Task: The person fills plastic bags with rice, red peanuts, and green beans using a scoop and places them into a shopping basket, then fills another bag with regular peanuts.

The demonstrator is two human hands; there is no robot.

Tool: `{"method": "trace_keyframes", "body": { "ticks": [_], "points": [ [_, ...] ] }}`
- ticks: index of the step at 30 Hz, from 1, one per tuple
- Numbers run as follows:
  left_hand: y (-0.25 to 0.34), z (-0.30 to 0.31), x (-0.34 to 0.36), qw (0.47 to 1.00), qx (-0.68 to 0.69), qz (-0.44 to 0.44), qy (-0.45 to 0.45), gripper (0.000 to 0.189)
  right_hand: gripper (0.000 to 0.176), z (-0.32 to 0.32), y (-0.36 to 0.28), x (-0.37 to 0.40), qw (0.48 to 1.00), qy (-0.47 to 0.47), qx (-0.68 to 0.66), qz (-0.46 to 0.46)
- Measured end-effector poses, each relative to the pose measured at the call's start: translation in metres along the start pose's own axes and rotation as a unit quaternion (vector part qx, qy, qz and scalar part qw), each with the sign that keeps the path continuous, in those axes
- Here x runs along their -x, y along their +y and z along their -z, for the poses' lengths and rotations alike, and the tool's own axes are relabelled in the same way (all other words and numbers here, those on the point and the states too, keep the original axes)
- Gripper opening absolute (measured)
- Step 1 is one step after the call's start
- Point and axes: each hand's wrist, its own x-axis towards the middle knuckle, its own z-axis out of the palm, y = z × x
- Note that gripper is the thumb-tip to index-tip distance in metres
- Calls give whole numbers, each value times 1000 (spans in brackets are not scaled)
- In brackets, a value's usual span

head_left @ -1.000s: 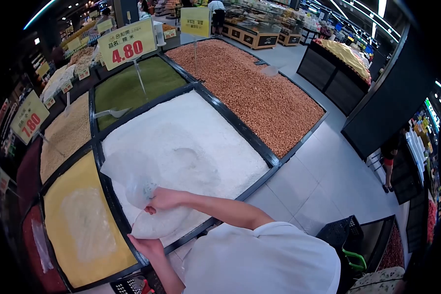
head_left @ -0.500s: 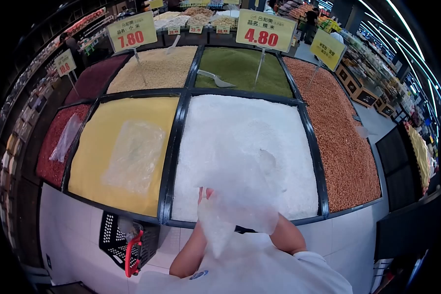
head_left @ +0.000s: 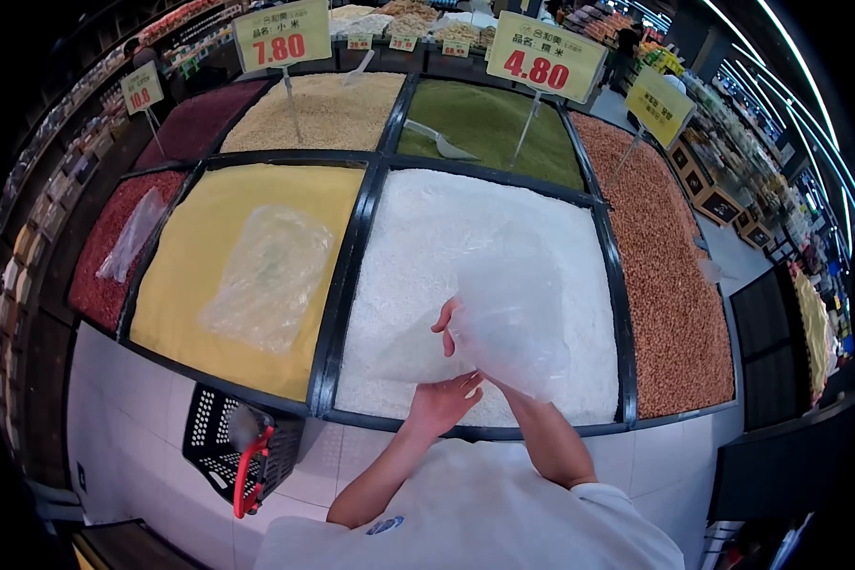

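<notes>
Over the near half of the white grain (head_left: 418,218), the fingers (head_left: 444,318) of the right hand (head_left: 448,328) are curled together, clamped on the gathered middle of a translucent plastic bag (head_left: 513,323). Its fuller end bulges to the left, while the loose end spreads rightward, veiling much of that hand. The left hand (head_left: 437,404) sits just below, fingers slightly bent; whether they touch the bag, I cannot tell. Nor is it clear whether the bag rests on the grain.

A black rim (head_left: 342,304) divides this bin from yellow grain (head_left: 180,247), where a flat clear bag (head_left: 275,275) lies. Reddish-brown grain (head_left: 674,285) fills the bin to the right. Beyond, a scoop (head_left: 446,144) lies on green grain (head_left: 494,114), partly blocked by the 4.80 sign (head_left: 541,57) and its post. A black basket (head_left: 204,437) with a red handle stands on the floor, left of the left arm.
</notes>
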Motion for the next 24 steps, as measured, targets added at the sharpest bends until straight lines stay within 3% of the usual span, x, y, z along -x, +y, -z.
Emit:
{"method": "trace_keyframes", "body": {
  "ticks": [1, 3, 5, 6, 8, 10, 13, 14, 19, 24],
  "points": [
    [-1, -8, -5, 1000, 8, 8, 6, 48, 21, -1, -11, 0, 1000, 8, -6, 0],
    [8, 29, -50, 985, -94, -65, -127, 47, 23, 2, -27, -9, 998, 10, 58, 17],
    [14, 10, -50, 981, -94, -90, -145, 48, 27, 6, -33, -18, 995, 33, 99, 10],
    [20, -27, -32, 992, -39, -80, -92, 48, 29, 8, -32, -20, 993, 47, 112, -8],
    [35, -30, -29, 995, 4, -79, -58, 47, 32, 15, -32, -23, 992, 61, 114, 14],
    [50, -26, -27, 981, 8, -67, -179, 47, 30, 19, -34, -26, 988, 89, 114, 45],
    [54, -30, -22, 975, -64, -160, -138, 46, 24, 28, -35, -35, 992, 96, 50, 58],
    [49, -35, -14, 981, 20, -148, -125, 44, 26, 25, -39, -37, 994, 90, 20, 60],
    [29, -19, -17, 983, 39, -129, -122, 43, 34, 23, -54, -48, 995, 60, -66, 49],
    [27, -20, -27, 989, -97, -106, -39, 58, 36, 25, -81, -51, 982, 13, -179, 52]
  ]
}}
